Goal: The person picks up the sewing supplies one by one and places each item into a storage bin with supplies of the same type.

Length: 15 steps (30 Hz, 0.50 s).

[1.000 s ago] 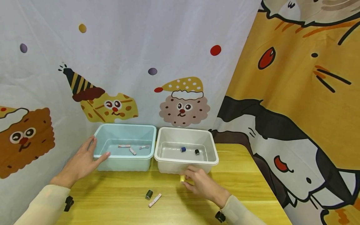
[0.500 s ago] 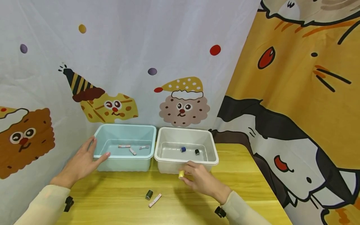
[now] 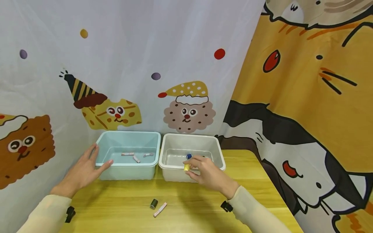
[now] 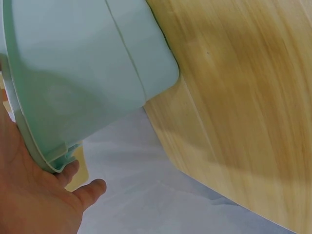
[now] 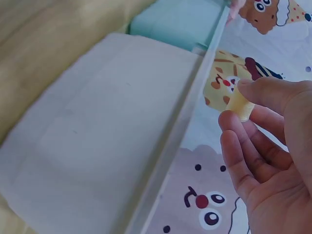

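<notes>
My right hand [image 3: 208, 174] pinches a yellow thread spool [image 3: 186, 167] between thumb and fingers, at the front rim of the white bin [image 3: 175, 168]. In the right wrist view the yellow spool [image 5: 240, 105] stands out beyond the bin's rim level. A blue spool [image 3: 188, 156] lies inside that bin; the black one beside it is mostly hidden behind my hand. My left hand [image 3: 81, 171] rests with spread, relaxed fingers at the left front corner of the light blue bin [image 3: 128, 164]. In the left wrist view this hand [image 4: 39, 190] touches the bin's rim.
Three small pink-and-white strips, one of them a strip [image 3: 136, 159] near the front, lie in the blue bin. On the wooden table [image 3: 116, 210] are a dark green spool [image 3: 153, 204] and another pink-and-white strip [image 3: 160, 209]. A printed curtain [image 3: 186, 38] hangs behind the bins.
My right hand has lifted the yellow spool from in front of the white bin up to its front rim. The left hand stays at the blue bin. The head view has shifted slightly.
</notes>
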Each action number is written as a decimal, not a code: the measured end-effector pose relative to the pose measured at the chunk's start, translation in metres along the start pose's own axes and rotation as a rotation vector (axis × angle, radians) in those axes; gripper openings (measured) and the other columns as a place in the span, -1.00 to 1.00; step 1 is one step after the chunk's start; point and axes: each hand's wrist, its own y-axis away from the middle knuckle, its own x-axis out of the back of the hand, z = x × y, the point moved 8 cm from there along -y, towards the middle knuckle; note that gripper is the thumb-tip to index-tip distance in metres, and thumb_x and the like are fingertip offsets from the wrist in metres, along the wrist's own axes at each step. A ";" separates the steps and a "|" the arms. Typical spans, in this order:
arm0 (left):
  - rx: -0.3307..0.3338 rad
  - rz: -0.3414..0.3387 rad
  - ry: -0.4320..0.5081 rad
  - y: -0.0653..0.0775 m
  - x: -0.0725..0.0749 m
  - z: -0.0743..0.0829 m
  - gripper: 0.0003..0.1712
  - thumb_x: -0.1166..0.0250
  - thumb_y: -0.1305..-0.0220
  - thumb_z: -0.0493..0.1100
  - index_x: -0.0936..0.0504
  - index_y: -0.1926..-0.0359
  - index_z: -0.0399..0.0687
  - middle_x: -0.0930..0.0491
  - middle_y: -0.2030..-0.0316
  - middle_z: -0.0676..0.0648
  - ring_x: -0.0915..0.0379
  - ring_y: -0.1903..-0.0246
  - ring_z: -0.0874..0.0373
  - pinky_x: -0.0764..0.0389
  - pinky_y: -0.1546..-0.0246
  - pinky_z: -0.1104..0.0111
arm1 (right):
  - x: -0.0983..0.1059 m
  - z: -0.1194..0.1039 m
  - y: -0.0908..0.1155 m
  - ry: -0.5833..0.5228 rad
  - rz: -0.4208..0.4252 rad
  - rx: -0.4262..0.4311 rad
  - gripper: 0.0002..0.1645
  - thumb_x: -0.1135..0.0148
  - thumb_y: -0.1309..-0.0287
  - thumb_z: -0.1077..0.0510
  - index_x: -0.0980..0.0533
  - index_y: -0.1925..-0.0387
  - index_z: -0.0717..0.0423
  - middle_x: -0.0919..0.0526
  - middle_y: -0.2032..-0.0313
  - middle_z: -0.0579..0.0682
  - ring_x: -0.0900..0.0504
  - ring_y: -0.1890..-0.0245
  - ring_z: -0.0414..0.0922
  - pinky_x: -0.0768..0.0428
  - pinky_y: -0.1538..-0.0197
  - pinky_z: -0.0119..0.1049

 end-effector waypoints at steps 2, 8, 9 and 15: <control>-0.003 -0.003 0.002 0.001 -0.001 0.001 0.35 -0.07 -0.75 0.54 0.15 -0.82 -0.58 0.19 -0.82 -0.64 -0.07 -0.65 -0.80 -0.37 -0.49 -0.68 | 0.004 0.002 -0.004 0.014 0.017 0.018 -0.61 -0.66 -0.43 0.24 -0.80 -0.22 0.19 -0.88 0.01 0.02 -0.92 0.14 -0.12 -0.90 0.08 -0.37; -0.004 -0.002 0.006 0.001 -0.001 0.002 0.36 -0.06 -0.75 0.55 0.15 -0.83 -0.56 0.20 -0.83 -0.64 -0.08 -0.65 -0.80 -0.36 -0.51 -0.68 | 0.016 0.011 -0.024 0.011 0.050 0.029 -0.64 -0.70 -0.39 0.26 -0.82 -0.15 0.21 -0.88 0.09 0.02 -0.88 0.17 -0.12 -0.90 0.06 -0.33; -0.004 -0.002 0.007 0.000 0.000 0.002 0.36 -0.06 -0.75 0.55 0.16 -0.83 -0.56 0.20 -0.83 -0.63 -0.08 -0.65 -0.79 -0.35 -0.52 -0.67 | 0.018 0.013 -0.028 0.005 0.049 0.023 -0.64 -0.69 -0.39 0.26 -0.82 -0.15 0.21 -0.88 0.09 0.02 -0.88 0.17 -0.13 -0.89 0.05 -0.35; -0.006 -0.006 0.000 0.001 0.001 0.001 0.35 -0.04 -0.76 0.54 0.17 -0.83 -0.57 0.20 -0.83 -0.64 -0.07 -0.65 -0.79 -0.35 -0.51 -0.68 | 0.022 0.028 -0.046 -0.030 0.012 -0.016 -0.62 -0.67 -0.43 0.24 -0.82 -0.21 0.21 -0.91 0.05 0.05 -0.92 0.15 -0.04 -0.91 0.04 -0.30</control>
